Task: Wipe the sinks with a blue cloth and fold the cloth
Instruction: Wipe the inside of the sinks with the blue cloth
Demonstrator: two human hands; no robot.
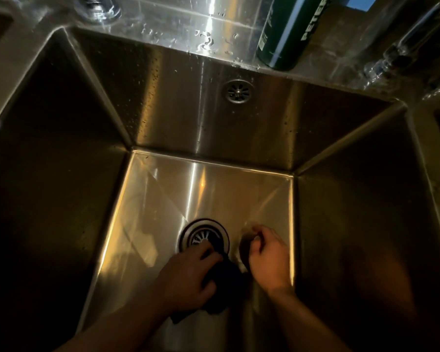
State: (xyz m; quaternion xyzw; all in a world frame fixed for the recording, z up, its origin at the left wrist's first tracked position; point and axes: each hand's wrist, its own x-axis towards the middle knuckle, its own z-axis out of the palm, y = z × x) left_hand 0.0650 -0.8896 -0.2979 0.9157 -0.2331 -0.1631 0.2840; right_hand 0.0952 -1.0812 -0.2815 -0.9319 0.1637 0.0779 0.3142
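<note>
I look down into a deep stainless steel sink point(206, 189). On its floor, just below the round drain point(204, 235), lies a dark bunched cloth point(226, 283); its blue colour does not show in the dim light. My left hand point(186, 278) grips the cloth, with its fingers reaching over the edge of the drain. My right hand point(267, 257) hovers right of the drain with its fingers curled; it is blurred, and whether it holds an edge of the cloth is unclear.
An overflow grille point(238, 91) sits high on the back wall. On the wet rear ledge stands a dark green bottle point(287, 34). A tap base point(101, 7) is at the back left, glassware point(401, 49) at the back right. The side walls are steep and shadowed.
</note>
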